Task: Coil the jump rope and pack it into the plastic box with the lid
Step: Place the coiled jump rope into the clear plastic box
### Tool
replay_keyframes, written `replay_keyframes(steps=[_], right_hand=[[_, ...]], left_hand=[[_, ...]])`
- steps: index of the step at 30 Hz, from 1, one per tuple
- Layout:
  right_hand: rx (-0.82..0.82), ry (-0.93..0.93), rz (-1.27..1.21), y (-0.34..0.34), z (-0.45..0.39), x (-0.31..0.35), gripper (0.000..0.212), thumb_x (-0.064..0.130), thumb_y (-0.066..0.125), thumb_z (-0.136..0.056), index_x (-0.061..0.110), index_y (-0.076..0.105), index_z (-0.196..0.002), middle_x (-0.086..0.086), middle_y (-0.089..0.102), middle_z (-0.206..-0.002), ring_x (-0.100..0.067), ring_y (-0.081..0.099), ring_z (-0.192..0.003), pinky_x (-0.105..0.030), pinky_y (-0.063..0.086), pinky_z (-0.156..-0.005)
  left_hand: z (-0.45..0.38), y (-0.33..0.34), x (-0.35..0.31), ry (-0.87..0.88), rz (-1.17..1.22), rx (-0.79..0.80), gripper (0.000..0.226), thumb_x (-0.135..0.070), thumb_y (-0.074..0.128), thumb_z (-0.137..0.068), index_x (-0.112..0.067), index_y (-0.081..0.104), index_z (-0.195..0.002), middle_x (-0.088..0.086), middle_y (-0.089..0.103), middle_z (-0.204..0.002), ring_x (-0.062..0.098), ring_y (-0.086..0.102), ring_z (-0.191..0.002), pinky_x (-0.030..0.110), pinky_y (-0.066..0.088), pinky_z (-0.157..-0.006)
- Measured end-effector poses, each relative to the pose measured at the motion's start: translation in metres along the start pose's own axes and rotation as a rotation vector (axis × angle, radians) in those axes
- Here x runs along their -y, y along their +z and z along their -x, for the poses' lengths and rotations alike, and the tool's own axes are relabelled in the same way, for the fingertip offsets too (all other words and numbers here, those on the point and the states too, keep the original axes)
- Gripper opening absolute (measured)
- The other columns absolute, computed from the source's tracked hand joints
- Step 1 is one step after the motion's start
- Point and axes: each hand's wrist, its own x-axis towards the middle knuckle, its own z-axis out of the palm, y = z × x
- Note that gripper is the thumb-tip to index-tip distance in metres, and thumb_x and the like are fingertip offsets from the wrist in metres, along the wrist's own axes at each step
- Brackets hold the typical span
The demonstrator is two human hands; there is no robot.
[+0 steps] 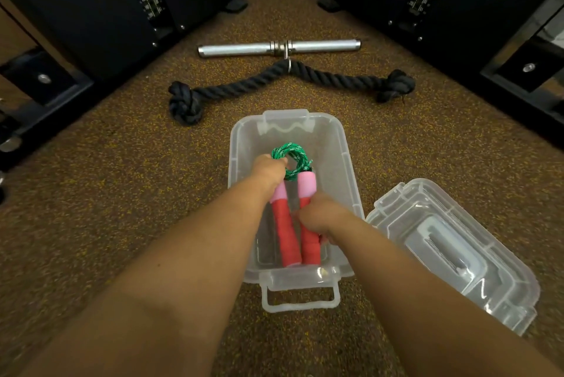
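The clear plastic box (335, 144) stands open on the floor in front of me. Inside it lies the jump rope, with its green cord (294, 154) coiled at the far end and its two red-and-pink handles (287, 236) side by side toward me. My left hand (268, 172) grips the coil and the top of the left handle. My right hand (320, 218) is closed on the right handle partway down. The clear lid (451, 251) lies on the floor to the right of the box, apart from it.
A thick black rope attachment (274, 80) and a chrome bar (244, 49) lie on the speckled brown floor beyond the box. Black gym machine frames (91, 25) stand on the left and on the right (473, 10), with a floor lane between them.
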Motion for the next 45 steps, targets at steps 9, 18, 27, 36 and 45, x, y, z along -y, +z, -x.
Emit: replay_keyframes(steps=[9, 18, 27, 36, 45], right_hand=[[-0.074, 0.066, 0.206, 0.007, -0.010, 0.003, 0.057, 0.014, 0.052, -0.092, -0.004, 0.020, -0.136, -0.020, 0.044, -0.138, -0.033, 0.047, -0.125, -0.037, 0.042, -0.094], [-0.139, -0.025, 0.270, 0.011, -0.014, -0.001, 0.075, 0.009, 0.050, -0.090, 0.003, 0.001, -0.146, -0.023, 0.039, -0.142, -0.036, 0.042, -0.129, -0.042, 0.036, -0.103], [-0.025, -0.058, 0.453, 0.018, -0.006, -0.005, 0.073, 0.011, 0.053, -0.088, 0.010, 0.010, -0.147, -0.023, 0.036, -0.142, -0.036, 0.042, -0.128, -0.041, 0.039, -0.100], [0.027, -0.016, 0.432, 0.017, -0.002, 0.000, 0.069, 0.013, 0.049, -0.091, 0.006, 0.007, -0.146, -0.022, 0.015, -0.154, -0.038, 0.029, -0.138, -0.048, 0.032, -0.109], [-0.234, -0.783, 0.438, -0.071, 0.094, -0.015, 0.040, 0.005, 0.047, -0.090, 0.014, 0.054, -0.129, -0.010, 0.061, -0.123, -0.024, 0.057, -0.112, -0.030, 0.043, -0.095]], left_hand=[[-0.018, 0.017, 0.019, -0.008, -0.092, -0.037, 0.030, -0.020, 0.060, -0.085, 0.002, 0.065, -0.103, 0.024, 0.066, -0.110, 0.036, 0.064, -0.101, 0.043, 0.052, -0.091], [0.000, 0.020, 0.023, 0.028, -0.347, -0.060, 0.060, -0.021, 0.066, -0.071, -0.002, 0.047, -0.125, 0.018, 0.056, -0.127, 0.035, 0.054, -0.117, 0.044, 0.046, -0.099], [0.031, 0.009, 0.046, -0.033, -0.706, 0.038, 0.044, -0.014, 0.047, -0.091, 0.001, 0.041, -0.132, 0.018, 0.051, -0.132, 0.036, 0.052, -0.121, 0.040, 0.042, -0.096], [0.035, 0.004, 0.044, 0.054, -0.567, 0.069, 0.043, -0.027, 0.031, -0.100, -0.002, 0.049, -0.131, 0.023, 0.045, -0.142, 0.032, 0.042, -0.133, 0.040, 0.031, -0.110], [0.077, 0.003, -0.005, 0.254, -0.934, -0.020, 0.032, -0.014, 0.051, -0.089, -0.008, 0.057, -0.119, 0.016, 0.059, -0.126, 0.034, 0.056, -0.116, 0.037, 0.045, -0.091]])
